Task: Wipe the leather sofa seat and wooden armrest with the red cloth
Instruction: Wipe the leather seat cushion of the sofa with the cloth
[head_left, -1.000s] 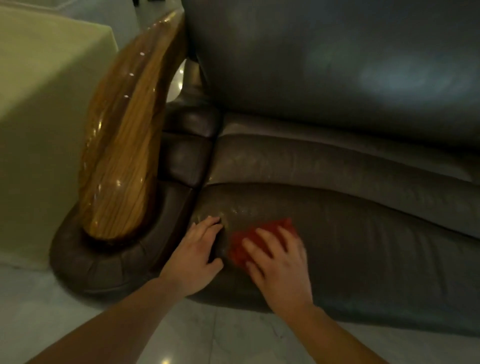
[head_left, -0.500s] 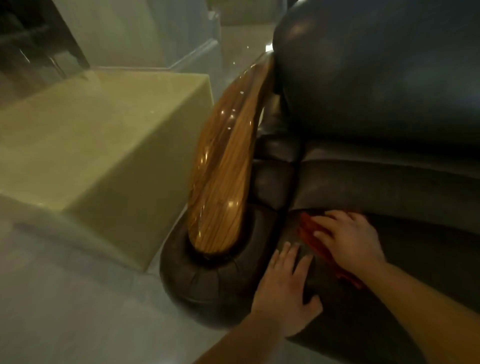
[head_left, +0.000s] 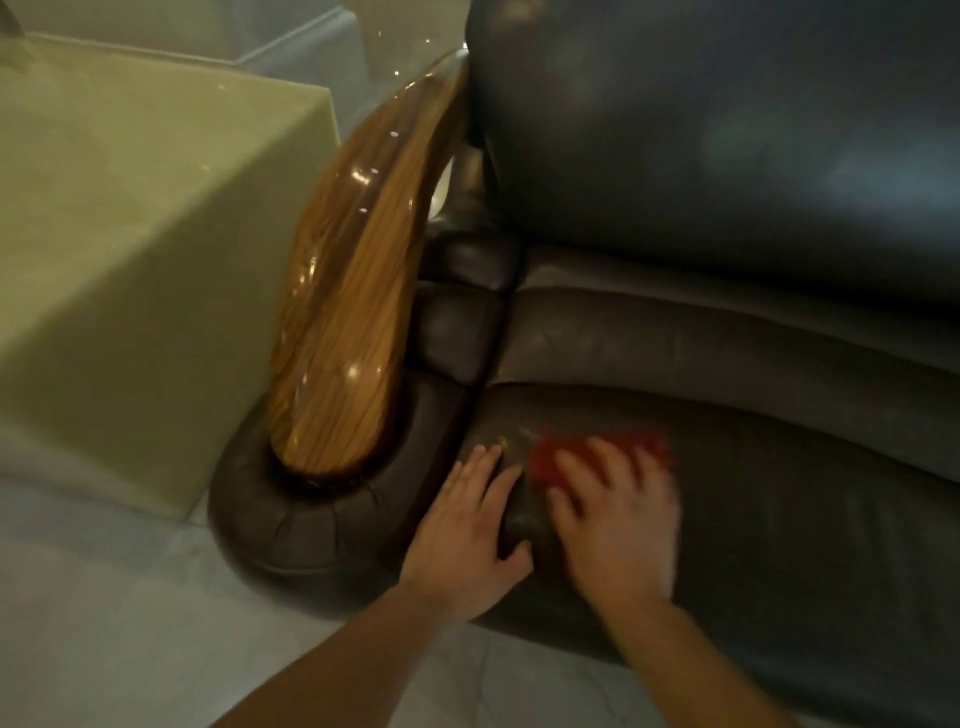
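The red cloth (head_left: 597, 449) lies blurred and flat on the near left part of the dark leather sofa seat (head_left: 779, 519). The glossy, grained wooden armrest (head_left: 348, 322) rises at the seat's left, sloping away toward the far side.

Pale marble floor (head_left: 130, 639), yellow-green block (head_left: 130, 249) beside sofa, dim warm light

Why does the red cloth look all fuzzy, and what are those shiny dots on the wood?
Head view: the red cloth and right hand are smeared by motion blur, while the left hand looks sharper. The dots on the wooden armrest are glare from lights. The room is dim.
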